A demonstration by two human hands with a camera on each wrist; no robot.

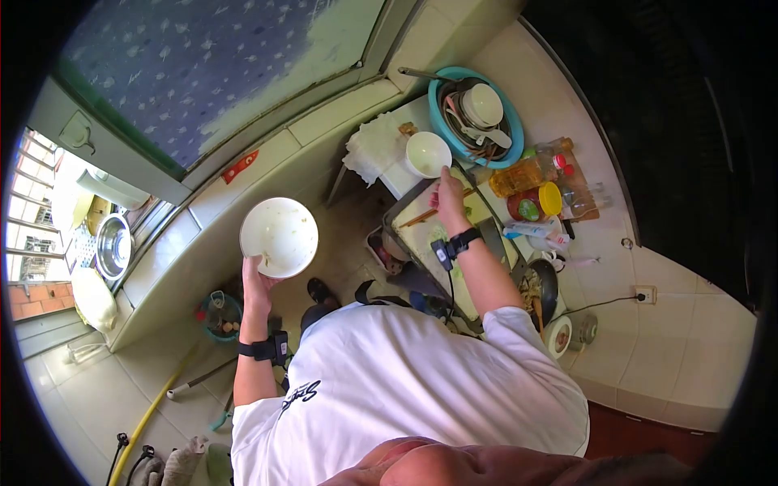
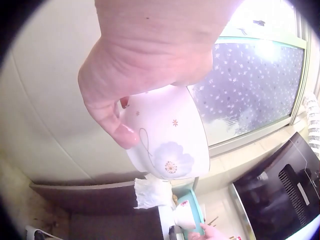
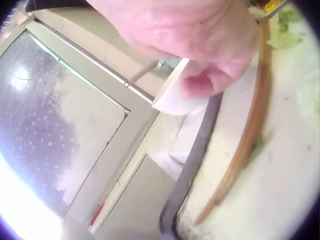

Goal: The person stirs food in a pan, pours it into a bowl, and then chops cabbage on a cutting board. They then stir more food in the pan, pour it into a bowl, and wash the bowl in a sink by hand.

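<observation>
My left hand (image 1: 258, 290) grips a large white bowl (image 1: 279, 235) by its near rim, its inside facing the head camera with small bits stuck to it. In the left wrist view, a grey-blue flower decorates the outside of that bowl (image 2: 175, 135). Further right, my right hand (image 1: 448, 204) pinches a smaller white bowl (image 1: 427, 157) at the rim. The right wrist view has this small bowl (image 3: 172, 100) partly hidden behind the fingers. Below my right hand lie brown chopsticks (image 3: 245, 145) on a pale, dark-edged surface (image 3: 290, 175) with green scraps.
A blue basin (image 1: 516, 121) of dishes and utensils stands beyond the small bowl. Bottles (image 1: 519, 174) and a yellow-lidded jar (image 1: 549, 198) line the wall side. A dark pan (image 1: 545, 283) of food is near my right elbow. On the floor is a small bin (image 1: 220, 324).
</observation>
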